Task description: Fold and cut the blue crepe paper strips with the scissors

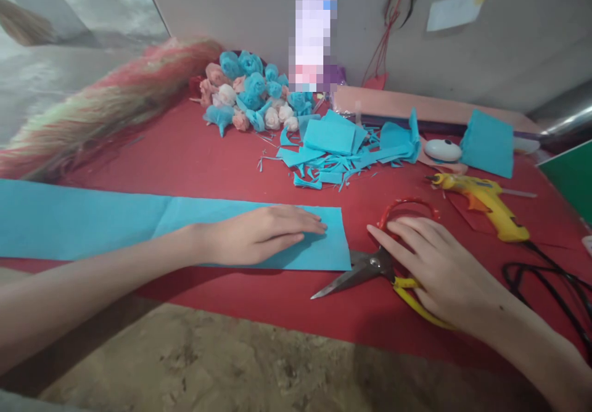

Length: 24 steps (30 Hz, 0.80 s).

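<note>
Apparently cutting: pressing blue paper strip (115, 214) flat under outstretched left hand (268, 233), gripping spread scissors (374, 263) with right hand (430, 264) at its end. Next, likely need to steady strip, align cut.

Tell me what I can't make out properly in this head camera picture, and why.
All in the head view:
Blue paper strip: far end cut off by the left edge.
Scissors: one blade's tip is covered by the strip.
Right hand: its back hides how its underside meets the scissors.
Pixelated patch: contents blurred out.
White slip: any writing is too blurred to read.
Green panel: cut off by the right edge.
</note>
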Motion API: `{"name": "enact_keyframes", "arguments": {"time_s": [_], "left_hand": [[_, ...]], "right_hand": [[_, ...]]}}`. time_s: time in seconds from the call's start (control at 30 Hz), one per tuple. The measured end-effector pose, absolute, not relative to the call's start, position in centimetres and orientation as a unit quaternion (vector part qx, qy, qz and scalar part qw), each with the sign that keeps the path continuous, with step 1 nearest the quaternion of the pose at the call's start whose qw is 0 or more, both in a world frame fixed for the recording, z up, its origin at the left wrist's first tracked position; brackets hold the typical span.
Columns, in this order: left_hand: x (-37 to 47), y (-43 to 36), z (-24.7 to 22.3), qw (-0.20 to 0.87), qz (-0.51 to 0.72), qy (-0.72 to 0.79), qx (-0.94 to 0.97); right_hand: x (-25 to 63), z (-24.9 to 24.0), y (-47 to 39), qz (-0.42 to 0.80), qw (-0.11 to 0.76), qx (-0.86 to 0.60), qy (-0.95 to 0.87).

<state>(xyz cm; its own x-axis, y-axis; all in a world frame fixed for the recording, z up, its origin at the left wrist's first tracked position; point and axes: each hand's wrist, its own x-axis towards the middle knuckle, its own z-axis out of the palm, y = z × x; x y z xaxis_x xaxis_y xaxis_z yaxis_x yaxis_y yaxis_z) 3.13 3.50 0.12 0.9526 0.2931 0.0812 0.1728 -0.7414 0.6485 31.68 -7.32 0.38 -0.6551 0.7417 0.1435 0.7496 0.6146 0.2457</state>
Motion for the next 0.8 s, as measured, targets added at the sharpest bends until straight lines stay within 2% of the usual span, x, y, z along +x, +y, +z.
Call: {"name": "enact_keyframes", "arguments": {"time_s": [0.33,0.6,0.8], "left_hand": [[3.7,3.7,-0.3,0.3,0.128,0.121,0.937],[4.0,3.5,-0.9,0.159,0.098,0.059,0.981],[4.0,3.4,-1.3,0.125,0.088,0.057,0.987]], "right_hand": [[31.7,0.4,-7.0,-0.111,0.032,-0.403,-0.908],[32.5,0.3,-7.3,-0.069,0.048,-0.401,-0.912],[33.2,0.4,-7.8,-0.025,0.046,-0.413,-0.909]]}}
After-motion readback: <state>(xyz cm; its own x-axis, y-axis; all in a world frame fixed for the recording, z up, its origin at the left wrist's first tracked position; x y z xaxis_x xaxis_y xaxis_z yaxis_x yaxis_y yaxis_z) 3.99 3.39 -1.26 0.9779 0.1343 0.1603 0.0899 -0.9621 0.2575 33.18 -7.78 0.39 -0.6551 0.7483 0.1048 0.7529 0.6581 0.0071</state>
